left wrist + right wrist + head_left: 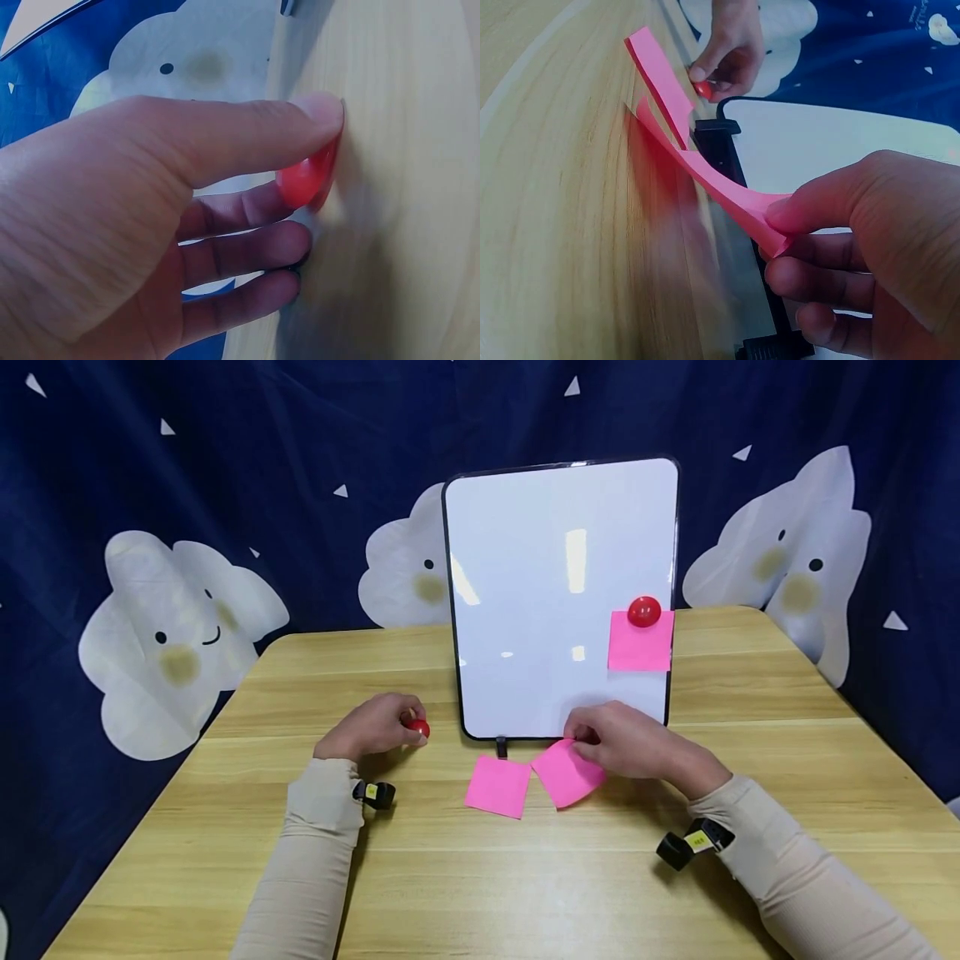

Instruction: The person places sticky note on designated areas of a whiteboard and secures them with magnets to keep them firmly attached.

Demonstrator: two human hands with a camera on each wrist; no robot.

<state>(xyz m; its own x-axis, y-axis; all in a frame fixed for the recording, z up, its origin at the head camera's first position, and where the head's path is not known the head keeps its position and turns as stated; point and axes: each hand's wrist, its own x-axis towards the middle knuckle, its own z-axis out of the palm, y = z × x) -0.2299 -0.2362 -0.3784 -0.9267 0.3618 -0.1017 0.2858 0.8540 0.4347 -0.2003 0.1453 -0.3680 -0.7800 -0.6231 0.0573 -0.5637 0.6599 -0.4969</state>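
Note:
My left hand (378, 725) pinches a red round magnet (419, 727) between thumb and fingers at the table, left of the whiteboard (540, 568). In the left wrist view the thumb lies over the magnet (301, 182). Below the board's lower edge, my right hand (626, 743) pinches a pink sticky note (566, 774) by one edge; the right wrist view shows this note (727, 190) curving up off the table. A second pink note (498, 787) lies just to its left. On the board's right side, another red magnet (644, 612) sits over a pink note (639, 647).
The whiteboard stands upright on the wooden table (480, 893), with a small black foot (502, 747) at its lower edge. Behind the table hangs a dark blue curtain (300, 443) with white cloud shapes.

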